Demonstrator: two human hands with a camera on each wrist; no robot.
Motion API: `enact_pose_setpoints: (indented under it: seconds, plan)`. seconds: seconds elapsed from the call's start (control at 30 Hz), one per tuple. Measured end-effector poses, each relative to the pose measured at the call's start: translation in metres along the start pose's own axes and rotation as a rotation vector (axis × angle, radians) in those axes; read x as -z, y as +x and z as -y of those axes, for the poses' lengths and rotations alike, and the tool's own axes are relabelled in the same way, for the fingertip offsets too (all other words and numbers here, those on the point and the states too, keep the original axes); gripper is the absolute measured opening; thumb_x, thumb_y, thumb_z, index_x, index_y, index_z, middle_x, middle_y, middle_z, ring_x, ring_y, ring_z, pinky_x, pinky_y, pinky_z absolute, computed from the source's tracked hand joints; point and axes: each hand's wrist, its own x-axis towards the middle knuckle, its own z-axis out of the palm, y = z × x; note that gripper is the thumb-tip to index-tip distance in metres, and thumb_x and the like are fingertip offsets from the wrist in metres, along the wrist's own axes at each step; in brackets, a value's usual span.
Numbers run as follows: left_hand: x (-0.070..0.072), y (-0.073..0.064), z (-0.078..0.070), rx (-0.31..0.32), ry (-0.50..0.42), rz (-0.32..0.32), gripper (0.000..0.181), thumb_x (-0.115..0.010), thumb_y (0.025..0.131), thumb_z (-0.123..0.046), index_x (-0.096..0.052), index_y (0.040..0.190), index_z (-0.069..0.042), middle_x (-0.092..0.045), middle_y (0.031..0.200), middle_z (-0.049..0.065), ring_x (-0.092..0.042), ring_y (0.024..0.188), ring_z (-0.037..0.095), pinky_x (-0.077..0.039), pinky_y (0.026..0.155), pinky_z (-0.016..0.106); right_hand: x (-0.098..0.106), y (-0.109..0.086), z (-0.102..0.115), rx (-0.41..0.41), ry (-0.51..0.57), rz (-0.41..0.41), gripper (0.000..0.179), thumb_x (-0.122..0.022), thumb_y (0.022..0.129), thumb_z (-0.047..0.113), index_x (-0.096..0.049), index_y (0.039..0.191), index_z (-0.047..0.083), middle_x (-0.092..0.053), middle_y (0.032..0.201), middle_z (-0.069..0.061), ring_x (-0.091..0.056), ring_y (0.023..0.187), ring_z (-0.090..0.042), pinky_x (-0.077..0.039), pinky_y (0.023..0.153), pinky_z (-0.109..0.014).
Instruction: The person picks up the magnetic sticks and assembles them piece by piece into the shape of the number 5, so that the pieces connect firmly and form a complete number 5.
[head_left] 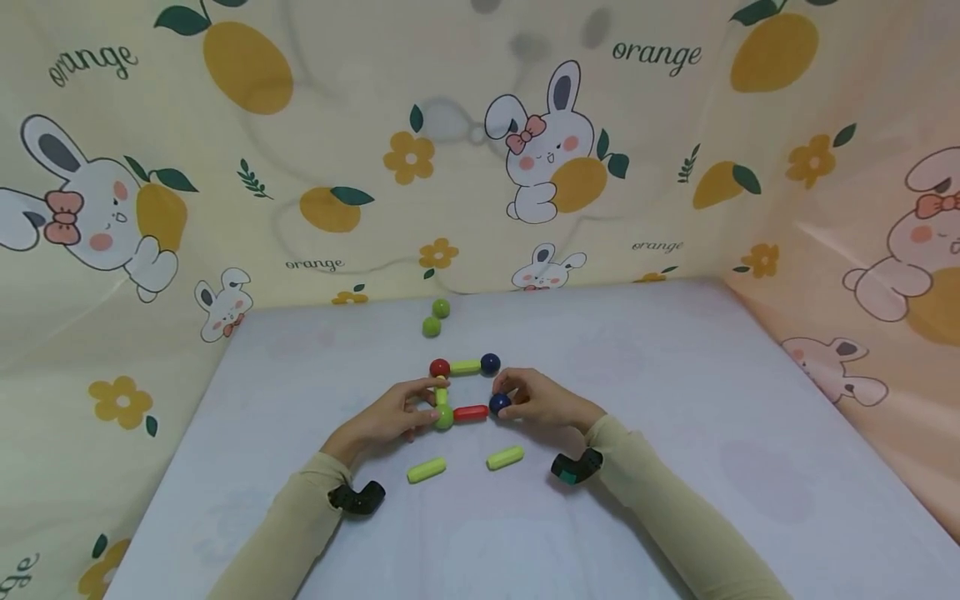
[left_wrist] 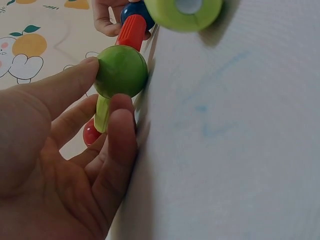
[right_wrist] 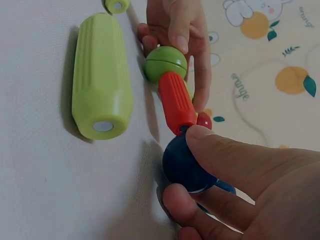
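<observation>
My left hand (head_left: 393, 411) pinches a green ball (left_wrist: 121, 72) at the near left corner of a ball-and-rod toy shape. From that ball a red rod (head_left: 470, 413) runs right, and a yellow-green rod (head_left: 442, 397) runs back to a red ball (head_left: 439, 367). Another yellow-green rod (head_left: 465, 367) links the red ball to a dark blue ball (head_left: 490, 363) at the far right corner. Between thumb and fingers, my right hand (head_left: 547, 402) holds a second dark blue ball (right_wrist: 181, 162), right at the red rod's end.
Two loose yellow-green rods, one on the left (head_left: 427, 470) and one on the right (head_left: 505, 457), lie nearer to me on the white table (head_left: 637, 350). Two green balls (head_left: 431, 327) sit farther back. A printed cloth (head_left: 465, 192) rises behind the table and along its sides.
</observation>
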Motion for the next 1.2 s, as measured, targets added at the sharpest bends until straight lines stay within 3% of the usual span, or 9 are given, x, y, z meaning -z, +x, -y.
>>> enact_pose_setpoints:
  seconds: [0.23, 0.57, 0.93, 1.2]
  plan:
    - [0.001, -0.001, 0.002, -0.007, -0.023, 0.005, 0.054, -0.066, 0.099, -0.017, -0.048, 0.149, -0.016, -0.057, 0.125, 0.016, -0.051, 0.059, 0.014, -0.048, 0.057, 0.025, -0.002, -0.001, 0.003, -0.015, 0.010, 0.012, 0.025, -0.072, 0.094, 0.012, -0.060, 0.115, 0.008, -0.067, 0.120, -0.013, -0.061, 0.093, -0.017, -0.051, 0.089, -0.031]
    - [0.000, -0.002, 0.000, 0.002, -0.024, 0.007, 0.053, -0.064, 0.099, -0.018, -0.047, 0.150, -0.016, -0.056, 0.128, 0.017, -0.051, 0.059, 0.014, -0.048, 0.058, 0.025, -0.001, 0.000, -0.003, 0.040, 0.037, 0.039, 0.027, -0.073, 0.092, 0.011, -0.059, 0.115, 0.005, -0.065, 0.118, -0.014, -0.057, 0.088, -0.017, -0.049, 0.084, -0.029]
    - [0.002, -0.001, 0.000, -0.001, -0.034, 0.040, 0.055, -0.063, 0.100, -0.018, -0.044, 0.152, -0.015, -0.054, 0.129, 0.017, -0.053, 0.064, 0.015, -0.049, 0.060, 0.025, -0.001, 0.002, -0.011, 0.008, 0.068, 0.037, 0.031, -0.075, 0.089, 0.009, -0.060, 0.116, 0.009, -0.064, 0.113, -0.007, -0.056, 0.085, -0.017, -0.047, 0.078, -0.025]
    - [0.002, 0.001, 0.003, -0.021, -0.049, 0.044, 0.065, -0.070, 0.094, -0.011, -0.042, 0.153, -0.013, -0.053, 0.129, 0.019, -0.048, 0.057, 0.013, -0.048, 0.060, 0.023, -0.005, 0.002, -0.013, 0.013, 0.039, 0.016, 0.031, -0.075, 0.092, 0.013, -0.061, 0.119, 0.011, -0.065, 0.118, -0.010, -0.055, 0.084, -0.017, -0.047, 0.078, -0.026]
